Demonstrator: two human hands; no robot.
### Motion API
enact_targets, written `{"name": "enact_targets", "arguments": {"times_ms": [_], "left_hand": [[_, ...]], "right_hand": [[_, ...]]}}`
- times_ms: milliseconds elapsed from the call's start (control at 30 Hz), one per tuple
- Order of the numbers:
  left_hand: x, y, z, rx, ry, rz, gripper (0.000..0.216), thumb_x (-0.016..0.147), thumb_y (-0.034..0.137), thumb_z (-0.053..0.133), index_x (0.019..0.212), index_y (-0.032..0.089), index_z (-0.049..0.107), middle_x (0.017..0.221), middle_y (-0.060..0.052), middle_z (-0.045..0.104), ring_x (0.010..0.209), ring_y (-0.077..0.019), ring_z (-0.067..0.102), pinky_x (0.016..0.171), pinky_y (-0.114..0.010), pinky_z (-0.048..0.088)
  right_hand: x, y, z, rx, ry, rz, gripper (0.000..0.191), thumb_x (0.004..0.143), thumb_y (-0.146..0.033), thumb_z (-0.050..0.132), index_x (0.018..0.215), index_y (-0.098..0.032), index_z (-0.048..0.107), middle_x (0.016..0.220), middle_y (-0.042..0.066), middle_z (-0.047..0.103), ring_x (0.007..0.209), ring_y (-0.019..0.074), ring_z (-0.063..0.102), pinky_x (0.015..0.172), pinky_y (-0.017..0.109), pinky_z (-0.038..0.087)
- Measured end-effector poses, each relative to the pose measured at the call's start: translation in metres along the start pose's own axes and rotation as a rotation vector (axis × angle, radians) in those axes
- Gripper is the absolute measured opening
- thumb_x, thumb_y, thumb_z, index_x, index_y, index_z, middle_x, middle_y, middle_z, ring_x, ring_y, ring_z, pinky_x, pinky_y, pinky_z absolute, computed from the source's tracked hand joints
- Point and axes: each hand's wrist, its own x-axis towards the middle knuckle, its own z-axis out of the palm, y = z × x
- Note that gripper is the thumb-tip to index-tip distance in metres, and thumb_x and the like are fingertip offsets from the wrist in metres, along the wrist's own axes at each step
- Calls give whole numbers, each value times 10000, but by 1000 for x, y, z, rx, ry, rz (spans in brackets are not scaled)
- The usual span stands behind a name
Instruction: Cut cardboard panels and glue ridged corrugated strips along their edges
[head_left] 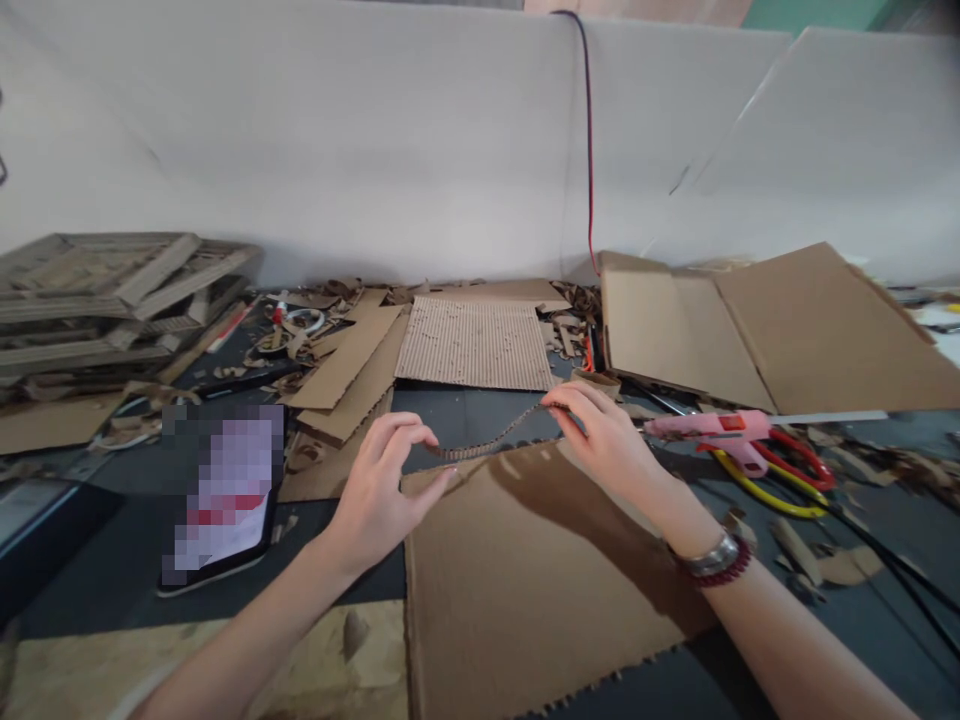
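Observation:
A thin, wavy corrugated cardboard strip [491, 440] spans the gap between my two hands, above the far edge of a large cardboard sheet [517, 590]. My right hand [604, 435] pinches the strip's right end between thumb and fingers. At the left end, the curled fingers of my left hand [390, 485] meet the strip, with the thumb slightly apart below; the exact contact is partly hidden. Beyond the hands lies a ribbed cardboard piece [474, 343]. A pink glue gun [720, 428] rests just right of my right hand.
Left of my left hand a phone [229, 490] stands tilted. Stacked cardboard frames [112, 295] fill the far left. Scissors with red and yellow handles [787, 490] lie under the glue gun. A folded cardboard piece [832, 330] stands at the back right, before a white wall [360, 140].

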Motion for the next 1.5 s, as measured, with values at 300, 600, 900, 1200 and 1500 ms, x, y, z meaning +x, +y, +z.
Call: {"name": "enact_targets", "arguments": {"times_ms": [300,600,900,1200,1500], "left_hand": [[-5,3,16,13,-186,-42,202,726,242,622,888,188,515,941,-64,460,895,-216,472,774,-390,437],[-3,1,21,59,-331,-61,107,796,160,540,729,176,621,907,-55,526,877,-202,500,741,-367,440],[59,-8,-15,546,-211,-29,172,782,128,484,841,158,643,969,-108,605,961,-302,507,779,-452,418],[51,8,-4,90,-610,85,284,877,250,371,939,203,644,963,-36,679,912,-204,598,853,-369,411],[32,-17,-23,-160,-581,-164,258,817,274,453,979,231,650,924,-12,700,785,-166,636,659,-246,471]], "right_hand": [[1,0,-5,-38,318,65,167,845,-117,425,930,-205,539,864,61,606,806,179,581,739,339,481],[0,0,-2,-63,338,69,144,839,-129,447,912,-194,553,842,61,616,791,178,586,723,326,478],[-2,3,1,-110,131,-137,193,841,-88,423,923,-184,569,876,69,627,822,172,576,728,328,443],[-2,-4,-3,-52,-4,-127,206,847,-82,411,925,-169,580,911,68,631,820,164,567,758,327,437],[-2,2,-2,-15,-14,-66,174,857,-119,425,907,-175,582,904,60,638,812,160,584,759,340,455]]}}
